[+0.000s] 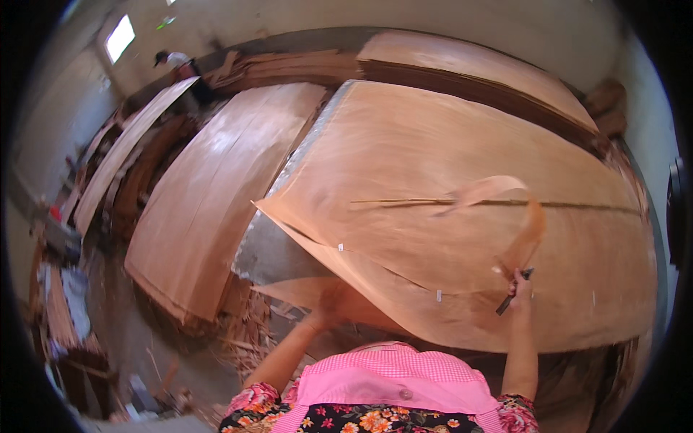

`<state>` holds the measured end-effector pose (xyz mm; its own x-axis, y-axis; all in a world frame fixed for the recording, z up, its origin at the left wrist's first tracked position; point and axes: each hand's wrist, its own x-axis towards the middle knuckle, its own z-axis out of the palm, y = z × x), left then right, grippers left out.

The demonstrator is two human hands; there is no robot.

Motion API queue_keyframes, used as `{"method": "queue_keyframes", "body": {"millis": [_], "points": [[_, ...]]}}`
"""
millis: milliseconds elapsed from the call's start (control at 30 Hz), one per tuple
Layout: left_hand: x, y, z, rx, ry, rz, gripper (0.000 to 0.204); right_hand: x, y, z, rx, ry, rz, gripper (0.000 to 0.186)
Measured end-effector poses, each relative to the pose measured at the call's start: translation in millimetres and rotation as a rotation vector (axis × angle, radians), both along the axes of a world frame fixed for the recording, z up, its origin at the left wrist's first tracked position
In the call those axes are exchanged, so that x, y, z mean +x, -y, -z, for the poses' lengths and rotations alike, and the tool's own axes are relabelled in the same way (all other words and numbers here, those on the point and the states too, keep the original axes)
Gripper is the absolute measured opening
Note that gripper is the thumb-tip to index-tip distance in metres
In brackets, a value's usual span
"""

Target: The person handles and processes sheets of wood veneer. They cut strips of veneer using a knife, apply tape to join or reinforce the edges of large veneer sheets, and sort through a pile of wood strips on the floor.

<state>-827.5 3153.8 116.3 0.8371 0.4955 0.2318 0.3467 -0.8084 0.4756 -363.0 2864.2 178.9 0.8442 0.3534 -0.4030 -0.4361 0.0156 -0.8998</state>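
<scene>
A large sheet of thin wood veneer (433, 151) lies before me, its near left edge lifted and curling. My right hand (515, 285) is closed round a dark, flat cutting tool that looks like a knife (504, 306), over the sheet's near right part. A loose, curled veneer strip (530, 234) rises just beyond that hand, blurred by motion; whether the fingers also pinch it I cannot tell. My left hand (328, 309) is by a smaller veneer piece (368, 307) below the lifted edge, its fingers smeared. Another strip (487, 190) curls near a long dark split (577, 206) in the sheet.
To the left stands a stack of veneer sheets (216, 173), with another long stack (476, 61) at the back. Veneer scraps (245, 328) litter the floor near my left arm. A person (180, 66) is at the far left beside a long raised sheet (130, 151).
</scene>
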Motion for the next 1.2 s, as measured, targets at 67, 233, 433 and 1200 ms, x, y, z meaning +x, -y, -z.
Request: {"method": "queue_keyframes", "body": {"millis": [67, 233, 433, 1200], "points": [[-6.9, 1.1, 14.1, 0.261, -0.462, 0.123, 0.074, -32.1, 45.8, -0.6, 0.407, -0.166, 0.289, 0.012], [-15.0, -22.7, 32.0, 0.404, -0.26, 0.287, 0.054, -136.1, 158.2, 28.7, 0.395, -0.015, 1.073, 0.014], [-39.5, -45.0, -5.2, -0.039, -0.274, 0.329, 0.038, -253.7, 181.0, 85.4, 0.314, -0.353, 1.138, 0.023], [-120.0, -5.4, -346.4, 0.245, 0.42, 0.804, 0.023, -225.2, 110.6, 55.6, 1.443, 0.031, 0.194, 0.033]]}}
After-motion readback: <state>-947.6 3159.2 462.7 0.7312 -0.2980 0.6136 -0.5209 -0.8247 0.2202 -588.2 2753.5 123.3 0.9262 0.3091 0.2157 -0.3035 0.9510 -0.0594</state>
